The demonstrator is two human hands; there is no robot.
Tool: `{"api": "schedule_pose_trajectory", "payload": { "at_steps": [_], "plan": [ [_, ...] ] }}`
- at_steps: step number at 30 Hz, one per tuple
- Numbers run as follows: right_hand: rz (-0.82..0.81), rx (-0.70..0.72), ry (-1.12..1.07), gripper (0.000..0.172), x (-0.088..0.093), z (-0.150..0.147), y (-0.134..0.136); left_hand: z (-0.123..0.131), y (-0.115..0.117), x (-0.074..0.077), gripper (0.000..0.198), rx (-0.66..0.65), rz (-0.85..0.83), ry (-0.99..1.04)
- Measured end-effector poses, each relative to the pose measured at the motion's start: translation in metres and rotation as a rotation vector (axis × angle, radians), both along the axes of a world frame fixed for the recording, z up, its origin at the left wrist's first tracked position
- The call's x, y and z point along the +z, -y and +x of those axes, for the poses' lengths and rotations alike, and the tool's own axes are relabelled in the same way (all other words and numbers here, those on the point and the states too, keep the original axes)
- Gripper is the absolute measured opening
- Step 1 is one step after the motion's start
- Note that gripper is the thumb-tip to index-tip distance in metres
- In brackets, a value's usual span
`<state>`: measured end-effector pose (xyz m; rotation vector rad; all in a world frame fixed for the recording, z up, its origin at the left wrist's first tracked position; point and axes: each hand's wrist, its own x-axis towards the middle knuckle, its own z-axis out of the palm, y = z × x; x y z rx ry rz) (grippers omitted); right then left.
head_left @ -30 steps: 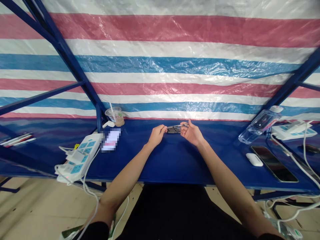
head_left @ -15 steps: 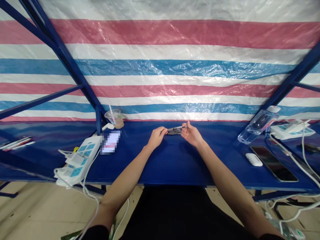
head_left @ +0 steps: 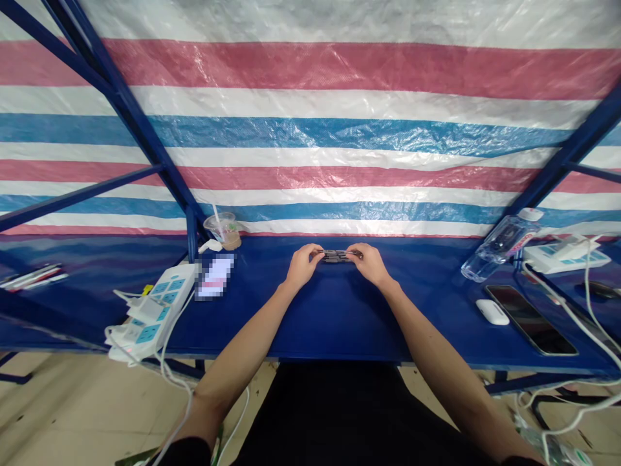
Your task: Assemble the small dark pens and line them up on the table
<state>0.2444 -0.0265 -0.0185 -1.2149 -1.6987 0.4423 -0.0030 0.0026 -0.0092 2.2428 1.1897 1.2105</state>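
My left hand [head_left: 304, 265] is closed on the left ends of a small bundle of dark and clear pens [head_left: 334, 256]. At the other ends, the thumb and fingers of my right hand [head_left: 372, 264] pinch the same bundle. The pens lie level and side by side, spanning the gap between both hands above the blue table [head_left: 339, 317]. Fingers hide both ends of the bundle, so the tips and caps cannot be made out.
To the left are a power strip [head_left: 154, 317] with cables, a blurred-out phone [head_left: 215, 277], a plastic cup [head_left: 228, 232] and more pens [head_left: 33, 278]. On the right lie a water bottle [head_left: 502, 244], a white earbud case [head_left: 492, 312], a dark phone [head_left: 532, 320] and another power strip [head_left: 565, 255].
My right hand has turned from palm partly up to palm down, its fingers now gripping the right ends of the pens. My left hand keeps its hold, almost unmoved.
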Motion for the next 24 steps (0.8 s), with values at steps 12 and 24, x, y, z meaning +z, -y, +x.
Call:
{"api": "schedule_pose_trajectory", "payload": {
  "at_steps": [12,24],
  "plan": [
    [0.149,-0.222,0.280,0.019,-0.012,-0.001,-0.004,0.002,0.001,-0.001,0.010,-0.012,0.014,-0.035],
    [0.037,-0.355,0.398,0.028,-0.012,0.007,-0.010,0.001,-0.001,-0.001,0.009,-0.026,-0.035,0.015]
  ]
}}
